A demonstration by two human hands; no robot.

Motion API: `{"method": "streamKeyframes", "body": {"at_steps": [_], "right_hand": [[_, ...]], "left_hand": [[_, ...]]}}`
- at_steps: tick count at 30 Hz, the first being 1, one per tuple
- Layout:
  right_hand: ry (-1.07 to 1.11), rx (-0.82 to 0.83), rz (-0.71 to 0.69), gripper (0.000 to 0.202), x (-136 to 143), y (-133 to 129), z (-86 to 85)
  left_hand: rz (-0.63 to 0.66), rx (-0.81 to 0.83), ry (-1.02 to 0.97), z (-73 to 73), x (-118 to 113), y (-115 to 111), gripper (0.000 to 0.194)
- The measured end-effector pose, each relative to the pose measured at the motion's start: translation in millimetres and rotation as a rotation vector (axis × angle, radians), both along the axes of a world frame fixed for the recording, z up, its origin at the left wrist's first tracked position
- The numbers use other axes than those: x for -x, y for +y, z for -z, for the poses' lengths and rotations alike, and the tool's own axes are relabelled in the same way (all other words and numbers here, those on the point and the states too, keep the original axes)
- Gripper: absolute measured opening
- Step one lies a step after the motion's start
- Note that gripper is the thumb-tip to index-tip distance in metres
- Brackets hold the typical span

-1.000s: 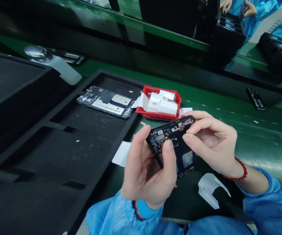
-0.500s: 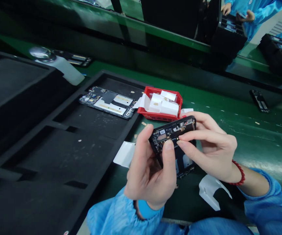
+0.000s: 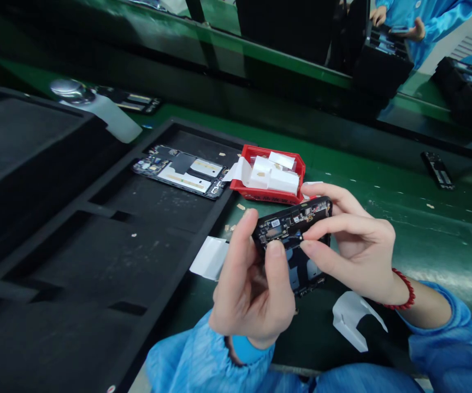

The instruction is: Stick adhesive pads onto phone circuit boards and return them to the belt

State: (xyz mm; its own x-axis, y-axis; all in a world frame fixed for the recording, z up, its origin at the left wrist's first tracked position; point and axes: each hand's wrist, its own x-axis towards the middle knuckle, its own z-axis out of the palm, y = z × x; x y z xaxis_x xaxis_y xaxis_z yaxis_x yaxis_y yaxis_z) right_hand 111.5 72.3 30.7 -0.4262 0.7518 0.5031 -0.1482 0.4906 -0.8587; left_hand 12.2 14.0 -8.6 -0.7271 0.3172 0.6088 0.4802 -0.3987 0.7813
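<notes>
Both hands were at the opened phone (image 3: 297,214): the left hand (image 3: 252,311) clamped it between thumb and fingers, and the right hand (image 3: 359,245) held thumb and forefinger nearly together over its inner face; whether they pinched anything could not be told. The phone was tilted above the desk (image 3: 403,218), just nearer than the red bin (image 3: 260,195). Its circuitry seemed in place, but it had no cover over it. A second phone (image 3: 184,169) lay uncovered on the black tray (image 3: 108,240).

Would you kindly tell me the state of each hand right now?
Left hand: holding the opened phone.
Right hand: fingers close together at it, grip unclear.
</notes>
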Motion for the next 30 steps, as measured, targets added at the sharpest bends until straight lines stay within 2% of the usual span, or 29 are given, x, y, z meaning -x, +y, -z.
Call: {"method": "streamKeyframes", "body": {"at_steps": [11,19,27,30], "right_hand": [[-0.077,-0.099,0.11,0.014,2.6,-2.7,-3.4],[0.0,-0.02,0.158,0.017,9.4,-8.7,0.5],[0.027,0.034,0.169,0.017,10.5,-11.7,-0.9],[0.03,0.038,0.177,0.017,11.0,-12.3,-0.8]], "left_hand": [[-0.005,-0.005,-0.007,3.5,0.3,-0.1,0.049],[-0.021,0.019,0.019,3.9,-0.9,-0.7,0.049],[0.04,0.021,0.06,-1.8,-1.9,0.1,0.058],[0.005,0.054,0.078,-1.5,-2.7,0.8,0.056]]}}
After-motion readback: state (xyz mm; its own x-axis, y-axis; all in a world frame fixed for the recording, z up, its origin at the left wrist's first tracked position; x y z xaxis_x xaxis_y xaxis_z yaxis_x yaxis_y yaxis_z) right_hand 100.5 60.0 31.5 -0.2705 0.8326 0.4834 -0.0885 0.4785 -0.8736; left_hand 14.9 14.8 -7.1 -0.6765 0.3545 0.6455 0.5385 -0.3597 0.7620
